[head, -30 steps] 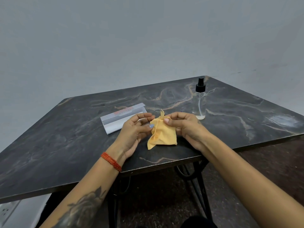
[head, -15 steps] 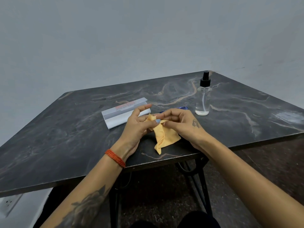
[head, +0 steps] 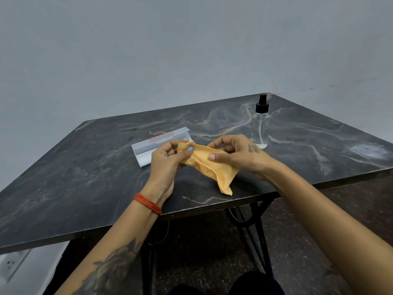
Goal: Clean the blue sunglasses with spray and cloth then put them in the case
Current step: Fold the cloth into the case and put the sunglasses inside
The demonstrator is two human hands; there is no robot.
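Near edge of the dark marble-patterned table [head: 85,188]: we see both hands raised just above it, a yellow-orange cloth [head: 209,165] stretched between them. The cloth is soft and creased, with zigzag-cut edges; its long axis runs from upper left to lower right, one corner hanging toward the near edge. The left hand [head: 168,160] pinches the cloth's left end, thumb on top. The right hand [head: 238,152] grips the right part, fingers curled over it. We cannot see the sunglasses.

Behind the left hand lies a flat grey-white rectangular case [head: 157,143]; its red print is unreadable. Toward the far corner stands a clear spray bottle [head: 261,126], upright, black nozzle.
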